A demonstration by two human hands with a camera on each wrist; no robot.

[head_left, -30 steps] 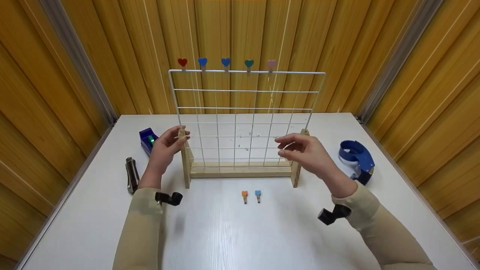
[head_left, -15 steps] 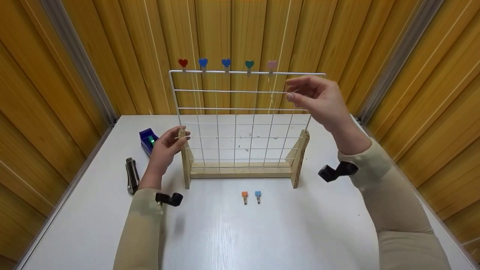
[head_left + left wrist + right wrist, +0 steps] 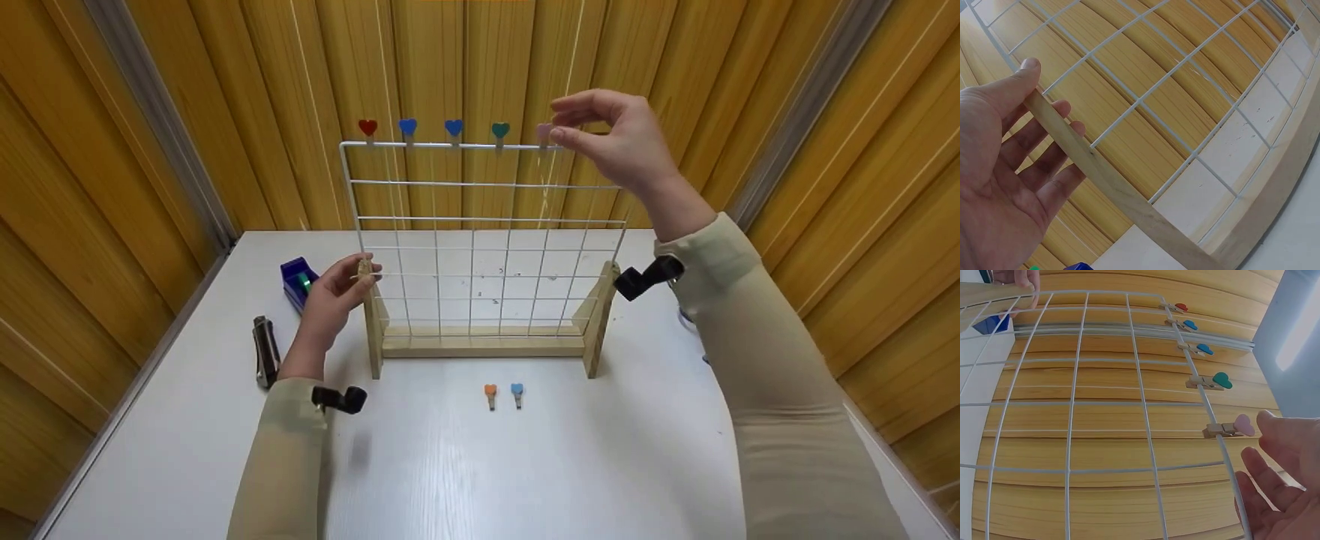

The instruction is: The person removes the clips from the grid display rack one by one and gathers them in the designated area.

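Note:
A white wire grid rack [image 3: 472, 220] stands upright in a wooden stand [image 3: 480, 346]. My left hand [image 3: 335, 292] grips the stand's left post [image 3: 1095, 163], thumb on one side and fingers on the other. Several heart-topped clothespins are clipped along the top wire: red [image 3: 367, 127], two blue [image 3: 408, 127], green [image 3: 1222, 380] and pink [image 3: 1244, 425]. Up at the pink one is my right hand [image 3: 622, 142], its fingers loosely bent; the right wrist view shows a small gap between thumb and heart. An orange clothespin [image 3: 490, 393] and a light blue clothespin [image 3: 517, 393] lie before the stand.
To the left on the white table [image 3: 420, 472] are a blue tape dispenser [image 3: 295, 277] and a dark stapler-like tool [image 3: 265, 351]. A blue tape dispenser at right is mostly hidden by my right sleeve [image 3: 765, 360]. Wood-patterned walls [image 3: 495, 52] enclose the table.
My right hand has risen from beside the stand's right post to the pink clothespin on the top wire. The left hand keeps its hold on the left post.

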